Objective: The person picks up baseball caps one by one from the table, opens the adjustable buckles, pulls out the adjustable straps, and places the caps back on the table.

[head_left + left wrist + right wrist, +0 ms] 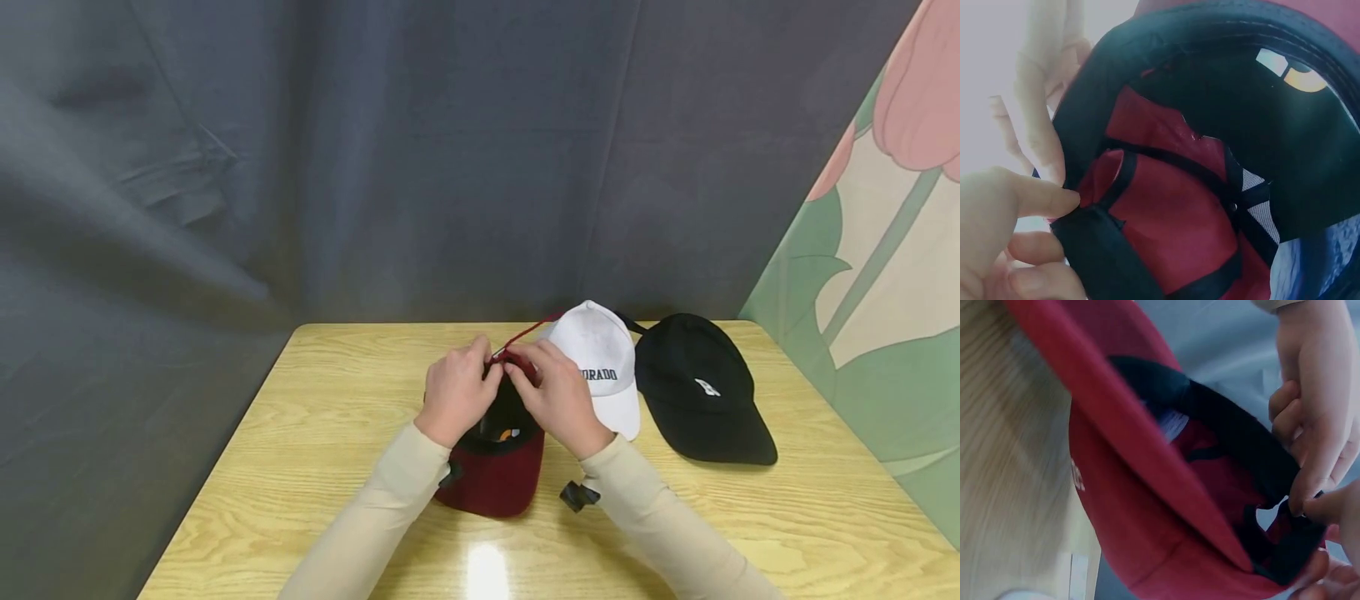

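Note:
A dark red baseball cap (498, 483) is held with its inside facing up and its brim toward me. At the cap's back edge my left hand (461, 387) pinches the black inner band (1235, 431) between thumb and fingers. Close beside it, my right hand (558, 396) pinches the same edge by the strap opening, with the fingertips of both hands nearly meeting. Red lining panels (1172, 212) with black seam tape show inside the crown. A thin red strap (528, 331) stretches from the fingers toward the back right.
Right of the hands stands a white cap (600, 346) with dark lettering, partly hidden by my right hand. Beside it, a black cap (693, 392) with a small white emblem lies brim forward. A dark curtain (480, 167) hangs behind the wooden table (300, 467).

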`<state>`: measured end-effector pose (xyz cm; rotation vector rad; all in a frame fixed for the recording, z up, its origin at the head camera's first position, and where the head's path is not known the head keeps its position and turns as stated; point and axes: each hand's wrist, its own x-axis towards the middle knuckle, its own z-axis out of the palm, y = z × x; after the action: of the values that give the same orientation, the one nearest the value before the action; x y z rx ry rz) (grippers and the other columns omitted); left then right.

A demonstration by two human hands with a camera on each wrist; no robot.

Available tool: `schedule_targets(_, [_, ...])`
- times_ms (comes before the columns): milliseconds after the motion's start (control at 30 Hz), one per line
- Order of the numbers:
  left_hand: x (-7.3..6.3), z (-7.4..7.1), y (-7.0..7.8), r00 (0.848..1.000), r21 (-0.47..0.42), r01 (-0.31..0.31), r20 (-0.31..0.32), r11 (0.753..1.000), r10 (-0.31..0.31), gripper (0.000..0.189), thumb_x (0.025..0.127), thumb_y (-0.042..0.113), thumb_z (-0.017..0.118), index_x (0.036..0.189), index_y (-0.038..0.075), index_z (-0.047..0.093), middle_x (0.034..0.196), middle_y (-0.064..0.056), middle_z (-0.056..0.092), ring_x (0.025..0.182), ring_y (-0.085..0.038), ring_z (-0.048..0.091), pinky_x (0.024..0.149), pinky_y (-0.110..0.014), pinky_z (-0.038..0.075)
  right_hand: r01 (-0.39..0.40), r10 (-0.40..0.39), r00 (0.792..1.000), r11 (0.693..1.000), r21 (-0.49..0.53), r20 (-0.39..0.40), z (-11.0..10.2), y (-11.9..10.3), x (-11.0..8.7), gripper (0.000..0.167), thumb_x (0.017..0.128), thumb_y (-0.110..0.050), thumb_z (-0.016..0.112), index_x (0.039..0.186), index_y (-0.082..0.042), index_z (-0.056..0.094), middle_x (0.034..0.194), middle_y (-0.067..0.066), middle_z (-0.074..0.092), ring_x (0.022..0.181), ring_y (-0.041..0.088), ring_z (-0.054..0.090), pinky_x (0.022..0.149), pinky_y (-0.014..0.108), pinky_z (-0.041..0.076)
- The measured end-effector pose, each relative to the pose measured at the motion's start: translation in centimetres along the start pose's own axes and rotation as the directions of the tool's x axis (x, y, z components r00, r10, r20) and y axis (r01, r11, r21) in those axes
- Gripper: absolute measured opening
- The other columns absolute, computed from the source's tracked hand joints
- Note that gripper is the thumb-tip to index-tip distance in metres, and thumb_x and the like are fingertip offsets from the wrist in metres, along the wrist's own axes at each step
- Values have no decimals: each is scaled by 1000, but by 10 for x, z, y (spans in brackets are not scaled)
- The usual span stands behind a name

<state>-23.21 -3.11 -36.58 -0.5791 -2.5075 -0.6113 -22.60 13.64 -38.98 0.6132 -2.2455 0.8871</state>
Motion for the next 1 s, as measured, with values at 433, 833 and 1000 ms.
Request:
schedule_targets(433, [7, -2, 3, 996, -167, 66, 63, 984, -56, 25, 94, 33, 59, 100, 10, 66, 57, 5, 49, 45, -11, 43, 45, -28, 36, 109, -109, 992, 994, -12, -60, -1, 12, 5, 17, 88, -5, 75, 105, -5, 76, 91, 5, 64, 70, 12, 57, 61, 29, 49])
schedule_targets(833, [16, 0, -8, 967, -448, 11, 233, 894, 105, 26, 104, 23, 51, 123, 6, 58, 64, 2, 51, 52, -12, 45, 56, -26, 40, 242, -240, 969, 970, 23, -67, -4, 21, 6, 23, 83, 2, 77, 104, -5, 76, 89, 3, 62, 71, 11, 58, 61, 25, 47])
schedule_targets(1000, [15, 4, -9, 972, -521, 45, 219, 852, 83, 21, 106, 28, 47, 114, 9, 52, 63, 0, 48, 51, -13, 42, 56, -26, 37, 276, -274, 960, 960, 32, -59, -5, 21, 7, 22, 83, 1, 78, 103, -6, 76, 92, 4, 63, 71, 12, 60, 61, 24, 48])
